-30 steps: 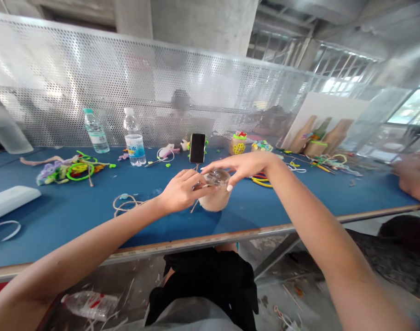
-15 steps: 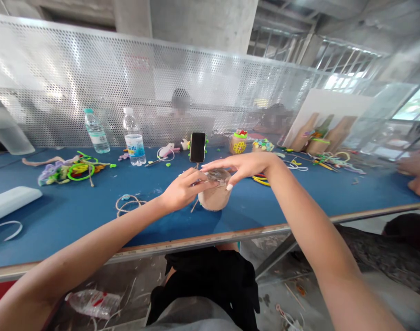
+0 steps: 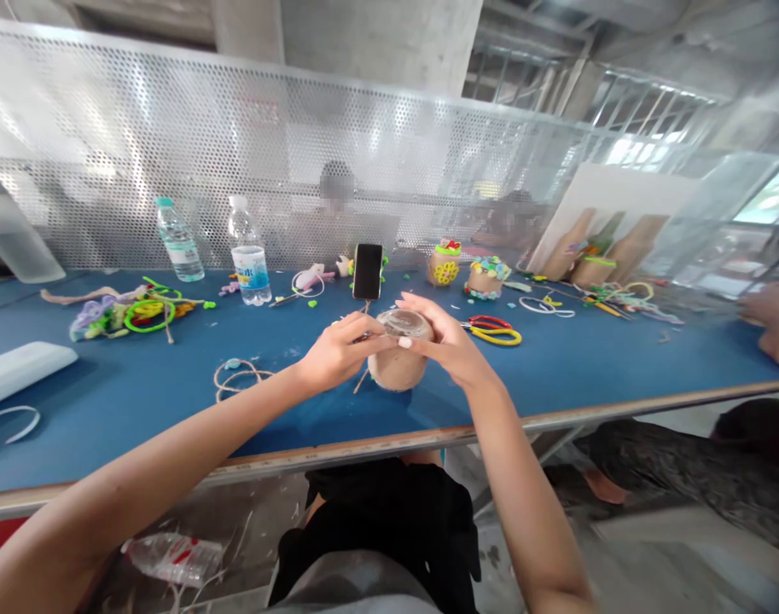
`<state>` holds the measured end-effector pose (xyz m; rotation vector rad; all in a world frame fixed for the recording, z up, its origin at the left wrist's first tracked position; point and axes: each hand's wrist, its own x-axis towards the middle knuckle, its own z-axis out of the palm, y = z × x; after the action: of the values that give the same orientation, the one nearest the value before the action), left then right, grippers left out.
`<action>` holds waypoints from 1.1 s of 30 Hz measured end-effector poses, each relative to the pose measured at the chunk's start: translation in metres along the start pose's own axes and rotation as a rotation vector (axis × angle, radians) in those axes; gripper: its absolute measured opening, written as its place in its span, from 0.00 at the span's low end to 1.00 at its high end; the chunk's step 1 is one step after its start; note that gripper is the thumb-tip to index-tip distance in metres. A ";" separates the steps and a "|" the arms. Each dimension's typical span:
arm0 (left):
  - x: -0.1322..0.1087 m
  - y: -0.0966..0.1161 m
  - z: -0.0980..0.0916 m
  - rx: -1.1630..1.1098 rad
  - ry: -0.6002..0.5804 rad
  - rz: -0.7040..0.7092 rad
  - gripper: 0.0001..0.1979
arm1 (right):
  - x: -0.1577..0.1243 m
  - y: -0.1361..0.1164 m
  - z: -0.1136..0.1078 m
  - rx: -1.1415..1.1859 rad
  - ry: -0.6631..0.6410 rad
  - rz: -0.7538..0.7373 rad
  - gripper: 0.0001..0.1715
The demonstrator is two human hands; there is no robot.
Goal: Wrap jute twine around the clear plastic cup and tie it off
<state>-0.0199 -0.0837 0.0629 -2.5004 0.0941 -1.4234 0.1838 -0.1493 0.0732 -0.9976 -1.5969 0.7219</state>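
Observation:
A glass jar (image 3: 398,367) with a tan, twine-like covering stands on the blue table in front of me. Its clear glass end faces up. My left hand (image 3: 345,350) is closed at the jar's left side, fingers and thumb against its upper part. Around the right side curves my right hand (image 3: 450,343), its thumb on the near face and its fingers behind. A bit of cord (image 3: 362,380) hangs below my left fingers. Scissors (image 3: 495,330) with red and yellow handles lie right of the jar.
A phone (image 3: 367,271) stands upright behind the jar. Two water bottles (image 3: 251,269) are at the back left, beside a colourful pile of craft pieces (image 3: 133,314). Decorated jars (image 3: 444,269) stand at the back right. Twine (image 3: 239,375) lies left. Another person's hand (image 3: 776,320) is far right.
My right hand has come down from above the jar's top to its right side and now grips it. The scissors have come into full view. My left hand has hardly moved.

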 end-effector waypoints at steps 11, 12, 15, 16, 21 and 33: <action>-0.004 0.004 0.005 -0.078 0.099 -0.173 0.08 | -0.025 0.022 0.040 0.169 0.315 -0.037 0.36; -0.004 0.004 0.006 -0.076 0.092 -0.189 0.08 | -0.025 0.022 0.044 0.162 0.338 -0.029 0.35; -0.004 0.006 0.005 -0.084 0.067 -0.213 0.09 | -0.025 0.020 0.052 0.120 0.395 -0.011 0.35; -0.004 0.006 0.005 -0.092 0.062 -0.211 0.09 | -0.025 0.020 0.054 0.103 0.406 -0.007 0.35; -0.004 0.007 0.006 -0.118 0.076 -0.182 0.09 | -0.026 0.022 0.058 0.054 0.437 0.017 0.37; -0.005 0.007 0.009 -0.104 0.089 -0.190 0.08 | -0.021 0.021 0.065 0.008 0.511 0.010 0.37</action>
<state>-0.0141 -0.0876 0.0524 -2.5875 -0.0555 -1.6444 0.1281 -0.1554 0.0292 -1.0813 -1.1431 0.4309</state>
